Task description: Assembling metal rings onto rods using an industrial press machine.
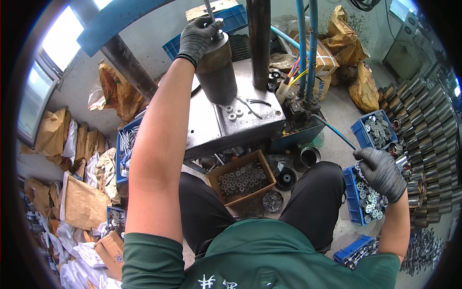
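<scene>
My left hand (196,39), in a dark grey knit glove, is closed at the top of an upright metal cylinder (216,72). Its fingers wrap a thin metal rod (209,8) that rises above the cylinder. The cylinder stands on a steel press table (202,130). Out to the right, my gloved right hand (382,174) closes round the end of a long blue lever (335,131), which runs up to a hydraulic pump unit (296,108). Several small metal rings (233,116) and a bent black piece (260,101) lie on the table beside the cylinder.
A cardboard box (226,168) of small rings sits on the floor between my knees. Blue crates (353,197) of round metal parts stand at right, near stacked metal tubes (418,144). A press column (258,43) rises behind the table. Paper sacks (86,200) lie at left.
</scene>
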A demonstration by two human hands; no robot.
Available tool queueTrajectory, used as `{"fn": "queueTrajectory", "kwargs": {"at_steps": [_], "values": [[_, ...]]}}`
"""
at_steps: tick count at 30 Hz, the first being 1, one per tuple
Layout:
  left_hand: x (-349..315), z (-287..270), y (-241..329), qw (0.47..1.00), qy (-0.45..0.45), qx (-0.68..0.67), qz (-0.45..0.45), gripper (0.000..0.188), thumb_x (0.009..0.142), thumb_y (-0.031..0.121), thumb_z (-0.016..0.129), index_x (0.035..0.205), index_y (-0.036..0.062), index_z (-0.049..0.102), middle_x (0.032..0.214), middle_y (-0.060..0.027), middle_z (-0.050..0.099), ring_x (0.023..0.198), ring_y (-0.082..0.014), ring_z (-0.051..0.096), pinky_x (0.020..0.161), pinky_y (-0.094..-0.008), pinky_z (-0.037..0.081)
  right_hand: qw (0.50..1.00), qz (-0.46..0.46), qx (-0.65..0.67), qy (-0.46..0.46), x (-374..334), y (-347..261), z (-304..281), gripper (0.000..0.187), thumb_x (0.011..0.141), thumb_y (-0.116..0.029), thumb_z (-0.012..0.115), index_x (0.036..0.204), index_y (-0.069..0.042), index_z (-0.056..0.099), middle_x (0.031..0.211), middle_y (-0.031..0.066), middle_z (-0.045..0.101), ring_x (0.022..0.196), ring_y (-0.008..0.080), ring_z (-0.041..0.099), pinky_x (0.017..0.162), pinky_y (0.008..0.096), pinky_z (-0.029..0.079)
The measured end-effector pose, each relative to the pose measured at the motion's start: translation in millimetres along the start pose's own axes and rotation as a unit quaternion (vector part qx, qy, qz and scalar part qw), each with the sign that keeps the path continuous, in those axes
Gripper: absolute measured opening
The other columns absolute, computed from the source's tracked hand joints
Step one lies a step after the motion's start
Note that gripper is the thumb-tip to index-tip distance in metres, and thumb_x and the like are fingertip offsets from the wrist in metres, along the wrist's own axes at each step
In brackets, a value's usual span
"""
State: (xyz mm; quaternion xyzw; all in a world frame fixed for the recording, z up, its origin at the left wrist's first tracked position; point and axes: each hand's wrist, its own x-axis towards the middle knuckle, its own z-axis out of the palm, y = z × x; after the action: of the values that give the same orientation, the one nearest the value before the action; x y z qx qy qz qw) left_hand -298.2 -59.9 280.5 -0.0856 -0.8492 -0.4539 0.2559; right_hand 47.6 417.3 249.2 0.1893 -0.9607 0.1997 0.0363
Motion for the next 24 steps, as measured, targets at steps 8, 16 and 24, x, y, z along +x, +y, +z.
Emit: {"fn": "queueTrajectory", "kwargs": {"at_steps": [8, 16, 24], "values": [[0, 1, 0, 1.000, 0.003, -0.004, 0.018, 0.053, 0.084, 0.048, 0.083, 0.119, 0.0091, 0.077, 0.102, -0.0111, 0.079, 0.099, -0.0209, 0.074, 0.095, -0.0337, 0.055, 0.904, -0.106, -0.149, 0.388, 86, 16, -37, 0.018, 0.093, -0.003, 0.068, 0.111, -0.001, 0.071, 0.102, 0.0188, 0.073, 0.094, 0.0354, 0.072, 0.084, 0.0412, 0.057], [-2, -1, 4, 1.000, -0.004, 0.009, 0.012, 0.052, 0.084, 0.051, 0.082, 0.113, 0.0079, 0.078, 0.100, -0.0111, 0.079, 0.095, -0.0205, 0.074, 0.091, -0.0332, 0.055, 0.885, -0.129, -0.151, 0.422, 201, 26, -65, 0.022, 0.099, -0.017, 0.064, 0.115, -0.003, 0.073, 0.102, 0.0196, 0.074, 0.092, 0.0335, 0.075, 0.083, 0.0424, 0.059], [1, 8, -13, 0.995, -0.021, -0.083, 0.056, 0.046, 0.090, 0.016, 0.082, 0.131, 0.0054, 0.065, 0.101, -0.0074, 0.074, 0.086, -0.0127, 0.069, 0.075, -0.0266, 0.059, 0.939, 0.038, -0.103, 0.327, 221, 27, -78, 0.057, 0.094, -0.029, 0.070, 0.146, -0.012, 0.057, 0.098, 0.0227, 0.073, 0.095, 0.0363, 0.074, 0.088, 0.0452, 0.059]]}}
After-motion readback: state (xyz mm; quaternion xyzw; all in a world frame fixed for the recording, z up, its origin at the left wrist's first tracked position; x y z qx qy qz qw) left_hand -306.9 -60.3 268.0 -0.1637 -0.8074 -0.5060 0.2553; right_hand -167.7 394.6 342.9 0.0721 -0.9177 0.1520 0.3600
